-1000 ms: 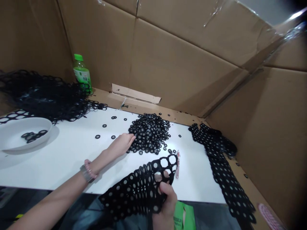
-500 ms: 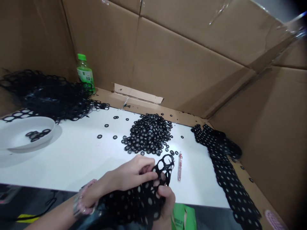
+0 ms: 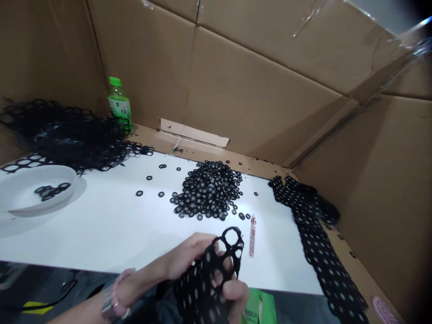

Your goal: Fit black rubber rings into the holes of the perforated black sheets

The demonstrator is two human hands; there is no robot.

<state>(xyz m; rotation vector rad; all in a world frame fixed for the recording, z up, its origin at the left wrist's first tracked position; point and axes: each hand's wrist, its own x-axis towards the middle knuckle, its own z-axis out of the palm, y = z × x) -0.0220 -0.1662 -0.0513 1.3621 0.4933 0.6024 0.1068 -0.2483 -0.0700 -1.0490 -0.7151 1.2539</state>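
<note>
Black perforated sheet (image 3: 202,288) held up by both hands at the near edge of the white table (image 3: 101,229)
The right hand (image 3: 238,294) pinched the sheet, thumb on its near face and fingertips showing through the holes behind, seemingly to keep the limp material taut; the left hand (image 3: 184,261) touched its left side, though whether those fingers pinched or spread I cannot tell, as the sheet hid them; its open-holed end pointed up, perhaps for easier access, while the pile of black discs (image 3: 209,191) lay just beyond, probably for short reaches, with another perforated strip (image 3: 324,252) at far right, likely out of the way
</note>
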